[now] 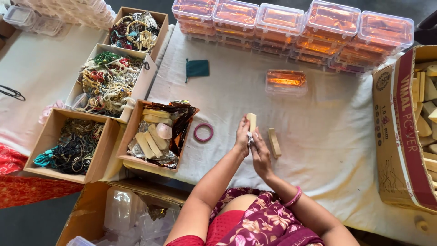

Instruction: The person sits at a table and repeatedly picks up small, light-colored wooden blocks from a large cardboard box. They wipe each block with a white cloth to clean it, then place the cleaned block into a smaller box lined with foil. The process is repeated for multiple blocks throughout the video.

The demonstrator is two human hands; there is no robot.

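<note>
My left hand [242,138] holds a pale wooden block [251,121] upright over the white cloth. My right hand [261,154] presses against it from the right, and a small white scrap [250,138] shows between the two hands. A second pale wooden stick [274,142] lies on the cloth just right of my right hand. A pink bangle [203,132] lies flat to the left of my hands. One clear plastic box with an orange sheet inside [286,82] sits alone beyond my hands.
Stacks of clear lidded boxes [296,27] line the far edge. Open cartons of beaded jewellery [109,82] and one with pale blocks in foil [157,134] stand left. A big carton of wooden pieces [400,132] is right. A small green pouch [197,68] lies on the cloth.
</note>
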